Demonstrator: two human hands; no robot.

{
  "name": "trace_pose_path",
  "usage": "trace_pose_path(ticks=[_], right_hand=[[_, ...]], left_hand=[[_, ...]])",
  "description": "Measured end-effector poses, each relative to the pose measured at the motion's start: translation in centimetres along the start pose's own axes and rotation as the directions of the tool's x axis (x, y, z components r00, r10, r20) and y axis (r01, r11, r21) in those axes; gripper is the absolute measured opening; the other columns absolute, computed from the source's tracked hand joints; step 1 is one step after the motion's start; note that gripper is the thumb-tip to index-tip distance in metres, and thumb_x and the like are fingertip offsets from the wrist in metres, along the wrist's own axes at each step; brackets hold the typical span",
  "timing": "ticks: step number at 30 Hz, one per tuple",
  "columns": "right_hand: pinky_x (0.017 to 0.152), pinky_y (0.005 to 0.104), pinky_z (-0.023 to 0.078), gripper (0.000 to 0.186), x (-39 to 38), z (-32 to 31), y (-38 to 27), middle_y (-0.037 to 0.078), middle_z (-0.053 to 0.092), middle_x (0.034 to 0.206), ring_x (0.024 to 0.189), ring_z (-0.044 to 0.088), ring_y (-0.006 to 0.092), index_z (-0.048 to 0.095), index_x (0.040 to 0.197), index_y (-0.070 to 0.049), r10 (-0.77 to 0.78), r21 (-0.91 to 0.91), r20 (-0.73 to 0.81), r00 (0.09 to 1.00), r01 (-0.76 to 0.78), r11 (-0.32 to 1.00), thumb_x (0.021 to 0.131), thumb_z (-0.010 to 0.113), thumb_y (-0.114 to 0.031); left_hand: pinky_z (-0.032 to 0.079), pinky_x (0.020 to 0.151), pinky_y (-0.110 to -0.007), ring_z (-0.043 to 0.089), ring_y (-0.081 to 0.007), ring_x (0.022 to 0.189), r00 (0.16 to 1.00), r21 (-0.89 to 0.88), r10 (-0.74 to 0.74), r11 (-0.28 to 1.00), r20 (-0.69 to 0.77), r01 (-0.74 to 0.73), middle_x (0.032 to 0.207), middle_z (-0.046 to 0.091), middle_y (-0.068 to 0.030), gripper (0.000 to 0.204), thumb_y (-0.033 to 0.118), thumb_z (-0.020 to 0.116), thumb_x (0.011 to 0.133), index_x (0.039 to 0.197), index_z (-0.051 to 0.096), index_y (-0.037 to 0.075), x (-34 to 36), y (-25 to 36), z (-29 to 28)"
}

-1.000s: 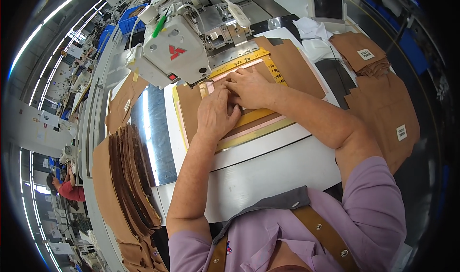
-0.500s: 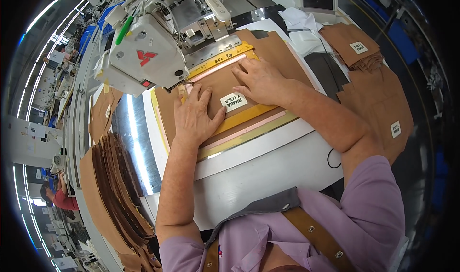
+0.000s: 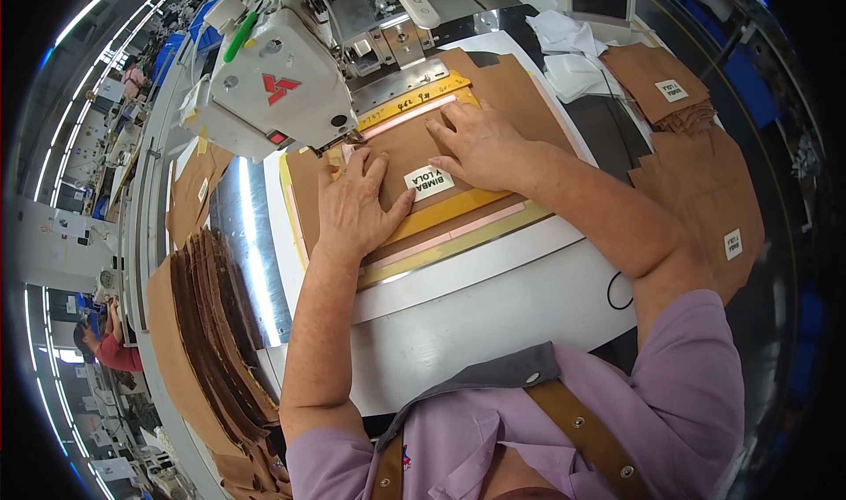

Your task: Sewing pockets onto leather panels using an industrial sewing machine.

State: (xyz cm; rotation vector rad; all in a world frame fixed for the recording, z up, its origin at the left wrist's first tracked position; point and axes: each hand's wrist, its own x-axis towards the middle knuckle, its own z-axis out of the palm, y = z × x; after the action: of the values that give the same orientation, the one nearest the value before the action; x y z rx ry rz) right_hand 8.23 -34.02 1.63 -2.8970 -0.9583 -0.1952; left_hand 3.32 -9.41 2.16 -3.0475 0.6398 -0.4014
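Note:
Both palms rest on a brown leather panel (image 3: pixel 520 103) that lies on a white board under the head of a large sewing machine (image 3: pixel 269 81). My left hand (image 3: pixel 357 200) is spread near the panel's left part, its fingertips close below the needle area. Farther right, my right hand (image 3: pixel 480 143) lies with fingers apart, the fingertips near a yellow frame bar (image 3: pixel 410 103) with handwriting on it. Between the hands sits a white printed label (image 3: pixel 429 181). A second yellow strip (image 3: pixel 458 214) and a pink strip (image 3: pixel 463 233) run along the near side.
A thick stack of brown pieces (image 3: pixel 207 324) stands at the left beside a shiny metal plate (image 3: pixel 247 236). More labelled brown panels (image 3: pixel 696 192) lie at the right, near crumpled white material (image 3: pixel 568 64). A person in red (image 3: pixel 115 350) works far left.
My hands hold nearly the same places on the panel. The whole view has shifted slightly; nothing else has visibly moved.

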Motion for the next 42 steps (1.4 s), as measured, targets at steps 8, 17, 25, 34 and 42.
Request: trace_pose_path(ticks=[8,17,25,34,42], right_hand=[[0.107,0.0502,0.043,0.065,1.0,1.0,-1.1,0.016,0.06,0.129,0.129,0.054,0.028,0.057,0.141,-0.004,-0.046,-0.062,-0.052,0.998,0.043,0.997,0.105,0.05,-0.057],[0.114,0.0501,0.039,0.068,2.0,0.7,-2.8,0.019,0.057,0.131,0.13,0.054,0.0322,0.056,0.142,-0.004,-0.068,-0.05,-0.017,0.998,0.067,0.996,0.103,0.053,-0.059],[0.109,0.0522,0.043,0.07,2.7,0.9,-3.8,0.014,0.06,0.135,0.135,0.052,0.0263,0.056,0.145,-0.005,-0.08,-0.026,-0.011,0.997,0.079,0.997,0.104,0.047,-0.06],[0.103,0.0413,0.042,0.064,2.8,1.7,-1.9,0.006,0.065,0.133,0.13,0.053,0.0235,0.066,0.137,-0.01,-0.122,0.065,-0.168,0.978,0.134,0.989,0.103,0.05,-0.061],[0.116,0.0448,0.035,0.062,3.4,2.1,-3.1,0.007,0.061,0.142,0.137,0.048,0.0284,0.064,0.14,-0.009,-0.145,0.095,-0.133,0.98,0.158,0.983,0.104,0.051,-0.058]], left_hand=[[0.039,0.103,-0.049,0.065,-0.0309,0.119,0.999,0.021,-0.031,0.999,0.031,0.03,0.142,0.059,-0.0236,0.066,0.058,0.063,0.092,0.124,0.064,0.001,-0.4,-1.1,0.0],[0.042,0.099,-0.045,0.07,-0.0306,0.105,0.995,0.075,-0.1,0.992,0.015,0.099,0.134,0.064,-0.0211,0.072,0.061,0.061,0.093,0.129,0.062,-0.001,-0.6,-1.6,-0.8],[0.041,0.097,-0.043,0.072,-0.0272,0.092,0.983,0.176,-0.17,0.972,0.062,0.157,0.127,0.066,-0.0207,0.081,0.065,0.055,0.095,0.141,0.059,-0.001,-0.8,-2.2,-1.1],[0.042,0.099,-0.044,0.07,-0.0294,0.098,0.973,0.23,-0.216,0.954,0.085,0.192,0.113,0.068,-0.0225,0.08,0.071,0.047,0.097,0.15,0.058,0.012,-1.0,-3.2,-0.7],[0.043,0.1,-0.046,0.067,-0.0303,0.106,0.963,0.242,-0.251,0.945,0.102,0.22,0.11,0.066,-0.0215,0.08,0.072,0.045,0.098,0.152,0.056,0.014,-2.0,-4.4,-0.3]])
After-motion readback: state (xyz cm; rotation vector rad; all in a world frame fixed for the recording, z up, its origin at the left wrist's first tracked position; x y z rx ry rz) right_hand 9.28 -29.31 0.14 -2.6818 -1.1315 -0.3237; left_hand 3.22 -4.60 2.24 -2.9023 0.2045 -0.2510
